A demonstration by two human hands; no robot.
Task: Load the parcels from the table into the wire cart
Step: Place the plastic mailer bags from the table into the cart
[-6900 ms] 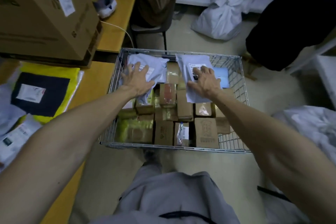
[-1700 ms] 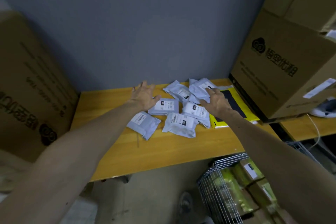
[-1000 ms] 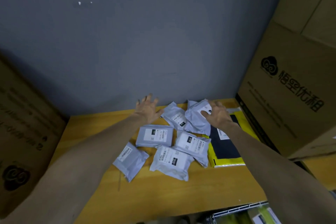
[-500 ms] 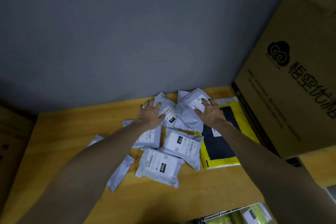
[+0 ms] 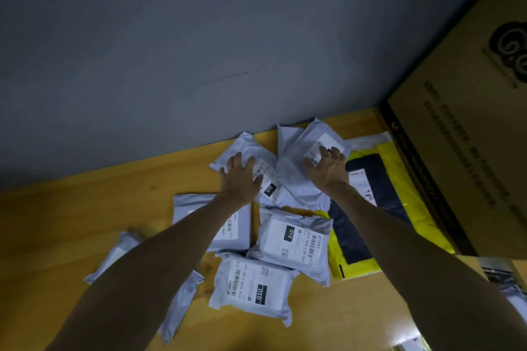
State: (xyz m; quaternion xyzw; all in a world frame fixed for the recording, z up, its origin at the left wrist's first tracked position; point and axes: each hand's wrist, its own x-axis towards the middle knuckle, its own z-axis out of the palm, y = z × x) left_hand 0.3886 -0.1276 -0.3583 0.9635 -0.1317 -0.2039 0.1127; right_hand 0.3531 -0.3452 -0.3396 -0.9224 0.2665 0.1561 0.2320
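In the head view, both hands had come down onto the far end of the pile. Half a second before, they were only arriving at it. The left hand (image 5: pixel 239 177) lay flat with its fingers spread on the far-left parcel (image 5: pixel 248 144). The right hand (image 5: pixel 328 171) pressed the crumpled parcel (image 5: pixel 296 179) beside it, fingertips on its label. Neither hand had curled round anything, so we judged the pickup begun but no grip yet made.

The parcels were all on the table (image 5: pixel 71 222). Two were under the hands against the wall, and four more lay nearer us, among them the nearest parcel (image 5: pixel 251 291). The yellow-and-black bag (image 5: pixel 399 174) lay to their right beside the cardboard box (image 5: pixel 470 137). We could not plainly make out the wire cart here.

A second earlier the left hand hovered over bare wood to the left of the pile. Seven seconds back both hands were setting two grey bags into the cart. So we read this as the start of a fresh load, with six grey parcels left to move.
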